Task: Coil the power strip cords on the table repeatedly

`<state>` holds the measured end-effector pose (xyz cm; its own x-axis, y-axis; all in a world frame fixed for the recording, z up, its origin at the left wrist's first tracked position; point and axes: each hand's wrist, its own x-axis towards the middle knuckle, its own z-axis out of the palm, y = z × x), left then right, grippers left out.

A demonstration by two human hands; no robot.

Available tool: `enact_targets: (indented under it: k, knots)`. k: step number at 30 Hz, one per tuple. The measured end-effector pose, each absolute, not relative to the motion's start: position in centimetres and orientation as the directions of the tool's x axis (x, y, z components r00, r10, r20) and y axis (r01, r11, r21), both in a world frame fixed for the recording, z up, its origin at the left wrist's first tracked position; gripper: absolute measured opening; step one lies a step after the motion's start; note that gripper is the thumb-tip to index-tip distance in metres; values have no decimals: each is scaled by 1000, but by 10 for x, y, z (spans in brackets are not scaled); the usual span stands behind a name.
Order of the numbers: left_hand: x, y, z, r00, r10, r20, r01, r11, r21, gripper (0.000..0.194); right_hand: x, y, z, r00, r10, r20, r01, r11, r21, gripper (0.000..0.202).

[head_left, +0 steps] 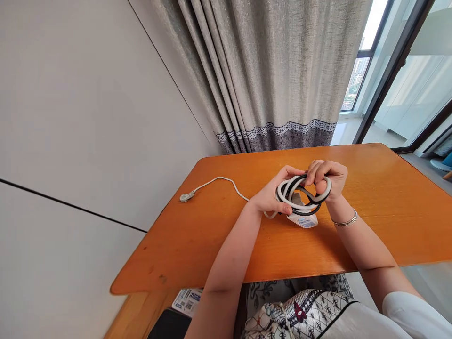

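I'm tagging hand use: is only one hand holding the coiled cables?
No, the left hand and right hand both hold the black-and-white coil.

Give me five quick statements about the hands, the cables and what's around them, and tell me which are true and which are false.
1. The left hand and right hand both hold the coiled cables. True.
2. The coiled cables are white only. False: black loops run among the white ones.
3. A pale cord leads to a plug lying on the table. True.
4. The bracelet is on the left wrist. False: the bracelet is on the right wrist.
5. The curtain is plain down to its hem. False: a dark patterned band runs along its bottom.
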<state>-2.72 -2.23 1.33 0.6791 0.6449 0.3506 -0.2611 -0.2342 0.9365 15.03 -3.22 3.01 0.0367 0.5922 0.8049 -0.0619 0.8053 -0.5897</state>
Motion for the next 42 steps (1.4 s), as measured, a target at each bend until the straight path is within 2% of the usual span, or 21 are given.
enact_targets:
  k: [5, 8, 14, 18, 21, 25, 28, 31, 35, 38, 42]
  knots:
    - [-30, -18, 11, 668, 644, 373, -331, -191, 924, 87, 142, -31, 22, 75, 479, 874, -275, 853, -444, 60]
    - [-27, -15, 3, 664, 640, 386, -429, -97, 898, 82, 133, -35, 21, 125, 476, 871, -359, 840, -407, 60]
    - [-13, -13, -10, 622, 723, 301, -473, 40, 880, 82, 125, -37, 24, 244, 654, 716, -471, 726, -502, 64]
    - [-13, -9, -9, 555, 769, 317, -426, -65, 903, 78, 145, -14, 25, 459, 733, 502, -386, 673, -631, 55]
    - [-22, 2, -12, 560, 771, 302, -297, -153, 943, 74, 172, 8, 27, 637, 676, 370, -343, 678, -650, 48]
    - [-40, 23, -27, 723, 688, 66, 97, -196, 976, 69, 212, 27, 27, 768, 543, 339, -255, 745, -617, 36]
    - [-54, 40, -39, 686, 710, -159, 437, -228, 870, 39, 234, 31, 26, 803, 453, 387, -145, 779, -611, 31]
    - [-74, 53, -47, 501, 813, -299, 706, -184, 684, 21, 249, 30, 27, 827, 401, 394, -86, 783, -616, 28]
    - [-113, 62, -48, 352, 864, -361, 811, -89, 578, 29, 260, 29, 30, 804, 380, 457, -57, 815, -577, 22]
    - [-139, 62, -43, 198, 927, -318, 862, -10, 507, 42, 258, 27, 34, 801, 400, 445, -130, 842, -523, 22]
    - [-151, 60, -34, 50, 972, -228, 858, 75, 508, 52, 241, 15, 46, 703, 519, 486, -259, 823, -505, 41]
